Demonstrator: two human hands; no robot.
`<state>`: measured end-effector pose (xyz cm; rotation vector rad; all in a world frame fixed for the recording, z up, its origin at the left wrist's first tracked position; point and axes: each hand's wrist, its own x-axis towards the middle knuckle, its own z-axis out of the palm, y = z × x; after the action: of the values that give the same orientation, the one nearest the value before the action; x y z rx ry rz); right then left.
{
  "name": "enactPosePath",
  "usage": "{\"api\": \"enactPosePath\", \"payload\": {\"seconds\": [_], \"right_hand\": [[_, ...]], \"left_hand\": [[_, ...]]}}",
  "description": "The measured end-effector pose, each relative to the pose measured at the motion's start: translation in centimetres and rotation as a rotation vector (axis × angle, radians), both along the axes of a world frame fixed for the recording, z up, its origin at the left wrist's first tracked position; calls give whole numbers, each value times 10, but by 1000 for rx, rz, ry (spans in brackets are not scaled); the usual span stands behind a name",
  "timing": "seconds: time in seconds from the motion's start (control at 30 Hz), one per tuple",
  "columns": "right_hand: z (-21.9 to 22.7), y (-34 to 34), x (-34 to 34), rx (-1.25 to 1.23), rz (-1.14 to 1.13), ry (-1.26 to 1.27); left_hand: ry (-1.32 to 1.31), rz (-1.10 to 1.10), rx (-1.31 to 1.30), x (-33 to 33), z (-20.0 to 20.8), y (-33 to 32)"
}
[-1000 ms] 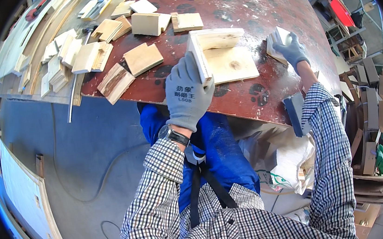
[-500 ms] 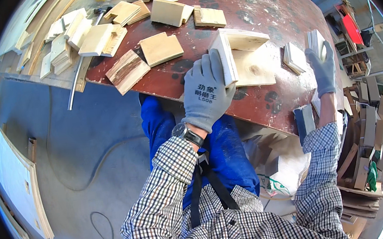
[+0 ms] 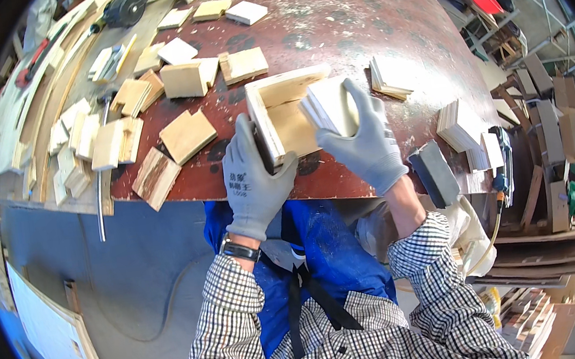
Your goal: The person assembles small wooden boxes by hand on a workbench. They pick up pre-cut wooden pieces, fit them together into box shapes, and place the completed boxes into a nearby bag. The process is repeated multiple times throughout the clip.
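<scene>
Both of my hands wear grey work gloves. My left hand (image 3: 255,176) grips the near left side of an open plywood box frame (image 3: 289,83) at the near edge of the red-brown table, its thumb at the near corner. My right hand (image 3: 366,140) is closed around a pale wooden block (image 3: 330,108), apparently several small boards together. This block is tilted over the right part of the frame and hides its right end; I cannot tell whether the two touch.
Several notched plywood pieces (image 3: 187,135) lie at the left. On the right are small board stacks (image 3: 460,125), a dark grey block (image 3: 435,172) and a blue-black tool with a yellow hose (image 3: 503,167). A black power tool (image 3: 131,9) lies far left. A metal bar (image 3: 100,206) overhangs the edge.
My right hand has come left from the board stack at the table's right, bringing a block to the frame. My left hand has shifted its grip. The whole view has turned.
</scene>
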<state>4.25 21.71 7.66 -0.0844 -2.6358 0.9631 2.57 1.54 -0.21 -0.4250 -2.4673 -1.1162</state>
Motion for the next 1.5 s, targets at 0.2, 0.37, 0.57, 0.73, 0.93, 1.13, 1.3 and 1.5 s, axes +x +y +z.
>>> {"api": "enactPosePath", "payload": {"seconds": [0.2, 0.37, 0.57, 0.73, 0.93, 1.13, 1.3, 1.5], "right_hand": [[-2, -36, -10, 68, 53, 24], [-41, -15, -4, 0, 219, -87], [-40, 14, -7, 130, 273, -47], [-44, 18, -13, 33, 275, -143], [-37, 16, -12, 45, 263, -120], [-51, -2, 1, 164, 127, -17], [-36, -4, -3, 290, 160, -111], [-41, -3, 0, 303, 158, -73]], "left_hand": [[52, -141, 49, -5, -5, -9], [12, -131, -59, -4, -1, -7], [-49, -15, -136, -8, -3, 2], [76, -8, -191, -10, -16, -2], [82, -29, -160, -8, -13, -7], [21, -32, -63, -6, -5, 3], [15, -41, -52, -5, 1, 2], [112, 28, -203, -4, -8, 0]]}}
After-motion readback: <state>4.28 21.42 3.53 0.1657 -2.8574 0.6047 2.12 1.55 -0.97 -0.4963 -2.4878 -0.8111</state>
